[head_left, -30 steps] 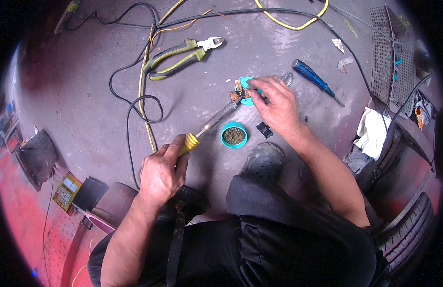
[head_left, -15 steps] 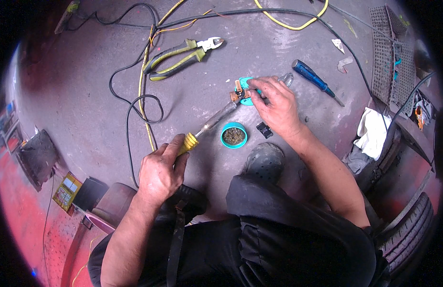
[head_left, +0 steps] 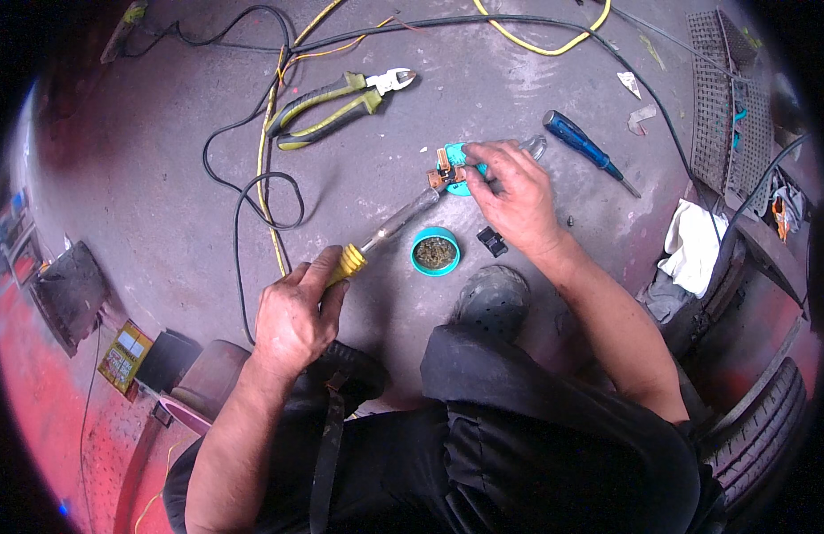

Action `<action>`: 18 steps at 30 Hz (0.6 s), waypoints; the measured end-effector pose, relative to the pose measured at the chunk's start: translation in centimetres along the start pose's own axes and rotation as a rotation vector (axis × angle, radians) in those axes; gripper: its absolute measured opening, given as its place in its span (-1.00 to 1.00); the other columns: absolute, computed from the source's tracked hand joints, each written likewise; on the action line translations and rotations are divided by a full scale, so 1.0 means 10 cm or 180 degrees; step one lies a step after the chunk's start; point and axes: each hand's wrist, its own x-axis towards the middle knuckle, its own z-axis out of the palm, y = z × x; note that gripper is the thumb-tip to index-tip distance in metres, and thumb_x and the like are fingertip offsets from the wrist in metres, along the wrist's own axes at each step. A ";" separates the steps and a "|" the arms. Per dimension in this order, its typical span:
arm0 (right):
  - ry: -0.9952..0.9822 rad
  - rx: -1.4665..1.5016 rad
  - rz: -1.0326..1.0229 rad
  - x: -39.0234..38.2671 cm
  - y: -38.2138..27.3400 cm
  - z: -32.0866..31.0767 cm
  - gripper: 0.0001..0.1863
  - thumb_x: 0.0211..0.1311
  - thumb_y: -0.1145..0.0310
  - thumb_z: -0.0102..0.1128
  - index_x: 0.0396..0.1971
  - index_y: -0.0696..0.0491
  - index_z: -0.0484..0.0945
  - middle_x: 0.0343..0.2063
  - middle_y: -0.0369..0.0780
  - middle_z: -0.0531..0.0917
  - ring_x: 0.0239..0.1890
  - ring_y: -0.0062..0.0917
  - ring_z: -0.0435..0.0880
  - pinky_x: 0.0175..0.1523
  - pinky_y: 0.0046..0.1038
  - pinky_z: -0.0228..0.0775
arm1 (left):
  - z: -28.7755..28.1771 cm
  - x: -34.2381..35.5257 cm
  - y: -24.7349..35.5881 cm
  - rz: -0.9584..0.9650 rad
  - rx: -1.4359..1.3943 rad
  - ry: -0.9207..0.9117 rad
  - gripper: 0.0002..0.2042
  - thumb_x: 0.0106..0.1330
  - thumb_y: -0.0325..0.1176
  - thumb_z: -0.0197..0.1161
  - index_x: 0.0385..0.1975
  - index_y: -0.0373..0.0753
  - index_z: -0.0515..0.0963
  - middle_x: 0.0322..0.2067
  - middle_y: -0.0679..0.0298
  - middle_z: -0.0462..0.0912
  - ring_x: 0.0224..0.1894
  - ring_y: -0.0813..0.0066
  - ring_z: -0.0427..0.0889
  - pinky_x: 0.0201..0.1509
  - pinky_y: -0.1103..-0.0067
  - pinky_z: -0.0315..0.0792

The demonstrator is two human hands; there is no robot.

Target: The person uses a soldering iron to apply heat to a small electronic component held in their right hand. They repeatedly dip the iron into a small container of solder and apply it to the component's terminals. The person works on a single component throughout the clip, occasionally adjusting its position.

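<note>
My left hand (head_left: 296,313) is wrapped round the yellow handle of a soldering iron (head_left: 401,219). Its metal shaft points up and to the right, and its far end meets a small copper-coloured contact piece (head_left: 445,175) with dark parts. My right hand (head_left: 511,194) pinches that piece between thumb and fingers, which hide part of it. Beneath the piece lies a round turquoise lid (head_left: 457,155). Closer to me stands a small open turquoise tin (head_left: 436,251) with brownish contents. A small black plastic part (head_left: 492,241) lies beside it, below my right hand.
Green-and-black cutting pliers (head_left: 336,109) lie on the floor at the upper left, near black and yellow cables (head_left: 267,182). A blue-handled screwdriver (head_left: 590,151) is to the right of my right hand. Farther right are a white cloth (head_left: 694,246) and a tyre (head_left: 757,436).
My left hand and the soldering iron's handle have shifted very slightly to the left. My right hand and the contact piece stay practically where they were.
</note>
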 end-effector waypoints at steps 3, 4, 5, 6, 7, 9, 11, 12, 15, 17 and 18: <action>0.0075 0.0040 -0.0038 -0.01 0.01 0.01 -0.61 0.14 0.55 0.43 0.00 0.08 0.63 -0.15 -0.15 0.74 -0.11 -0.19 0.72 -0.01 -0.23 0.57 | 0.00 0.01 -0.02 0.0046 0.0032 0.0029 -0.56 0.33 -0.38 0.37 0.21 -0.24 0.54 -0.30 -0.03 0.72 -0.28 -0.11 0.76 -0.19 0.17 0.65; 0.0083 0.0062 -0.0036 -0.01 0.01 0.01 -0.62 0.14 0.55 0.43 -0.01 0.08 0.63 -0.15 -0.14 0.74 -0.11 -0.19 0.72 -0.01 -0.23 0.57 | 0.01 0.01 -0.02 0.0065 0.0041 0.0035 -0.56 0.33 -0.38 0.37 0.21 -0.24 0.54 -0.31 -0.03 0.72 -0.29 -0.11 0.76 -0.19 0.18 0.65; 0.0091 0.0084 -0.0034 -0.02 0.01 0.00 -0.62 0.14 0.55 0.43 -0.01 0.08 0.63 -0.15 -0.14 0.74 -0.11 -0.19 0.72 -0.01 -0.23 0.57 | 0.01 0.01 -0.03 0.0098 0.0056 0.0060 -0.56 0.33 -0.38 0.38 0.21 -0.24 0.54 -0.31 -0.02 0.72 -0.29 -0.10 0.76 -0.20 0.18 0.65; 0.0116 0.0084 -0.0027 -0.02 0.01 0.00 -0.63 0.14 0.55 0.43 -0.01 0.09 0.63 -0.15 -0.14 0.74 -0.11 -0.20 0.72 -0.01 -0.23 0.57 | 0.02 0.01 -0.03 0.0124 0.0075 0.0084 -0.56 0.33 -0.38 0.38 0.21 -0.24 0.54 -0.31 -0.02 0.72 -0.29 -0.09 0.76 -0.20 0.19 0.65; 0.0141 0.0082 -0.0020 -0.02 0.00 -0.01 -0.64 0.15 0.55 0.43 -0.02 0.09 0.63 -0.15 -0.14 0.74 -0.11 -0.20 0.72 -0.01 -0.23 0.57 | 0.02 0.01 -0.03 0.0151 0.0094 0.0109 -0.56 0.33 -0.38 0.38 0.20 -0.25 0.54 -0.31 -0.01 0.72 -0.29 -0.08 0.76 -0.20 0.19 0.66; 0.0184 0.0100 0.0014 -0.03 -0.03 -0.03 -0.66 0.16 0.55 0.42 -0.03 0.11 0.63 -0.15 -0.13 0.73 -0.11 -0.20 0.72 -0.02 -0.23 0.57 | 0.00 0.01 -0.02 0.0143 0.0106 0.0089 -0.56 0.32 -0.39 0.39 0.20 -0.25 0.54 -0.32 0.00 0.72 -0.29 -0.07 0.76 -0.20 0.20 0.66; 0.0222 0.0138 0.0068 -0.03 -0.07 -0.05 -0.68 0.19 0.55 0.41 -0.04 0.12 0.63 -0.16 -0.11 0.73 -0.12 -0.20 0.72 -0.03 -0.23 0.56 | -0.02 0.01 -0.01 0.0166 0.0100 0.0089 -0.56 0.31 -0.40 0.39 0.20 -0.25 0.54 -0.33 0.00 0.71 -0.30 -0.06 0.76 -0.21 0.20 0.66; 0.0238 0.0117 0.0101 -0.04 -0.08 -0.06 -0.68 0.20 0.54 0.41 -0.04 0.13 0.63 -0.15 -0.10 0.72 -0.12 -0.19 0.72 -0.03 -0.24 0.56 | -0.03 0.00 -0.01 0.0193 0.0090 0.0100 -0.55 0.30 -0.41 0.40 0.20 -0.26 0.54 -0.34 0.01 0.71 -0.31 -0.06 0.76 -0.22 0.20 0.66; 0.0292 0.0051 0.0196 -0.08 -0.06 -0.10 -0.69 0.22 0.53 0.41 -0.03 0.14 0.61 -0.16 -0.07 0.70 -0.14 -0.17 0.71 -0.06 -0.23 0.55 | -0.03 -0.04 -0.06 0.0313 0.0044 0.0238 -0.55 0.28 -0.43 0.41 0.19 -0.26 0.56 -0.36 0.01 0.70 -0.34 -0.06 0.75 -0.25 0.20 0.64; 0.0335 0.0006 0.0250 -0.13 -0.07 -0.12 -0.71 0.24 0.52 0.41 -0.05 0.14 0.60 -0.18 -0.07 0.69 -0.17 -0.17 0.69 -0.08 -0.22 0.54 | -0.04 -0.07 -0.09 0.0334 0.0047 0.0310 -0.55 0.27 -0.44 0.42 0.18 -0.26 0.56 -0.38 0.02 0.69 -0.37 -0.05 0.74 -0.27 0.20 0.62; 0.0308 0.0005 0.0271 -0.15 -0.08 -0.13 -0.72 0.24 0.51 0.41 -0.07 0.14 0.59 -0.20 -0.08 0.68 -0.19 -0.17 0.68 -0.10 -0.21 0.53 | -0.05 -0.09 -0.11 0.0316 0.0064 0.0318 -0.55 0.26 -0.45 0.42 0.17 -0.26 0.57 -0.38 0.03 0.69 -0.38 -0.04 0.73 -0.28 0.20 0.62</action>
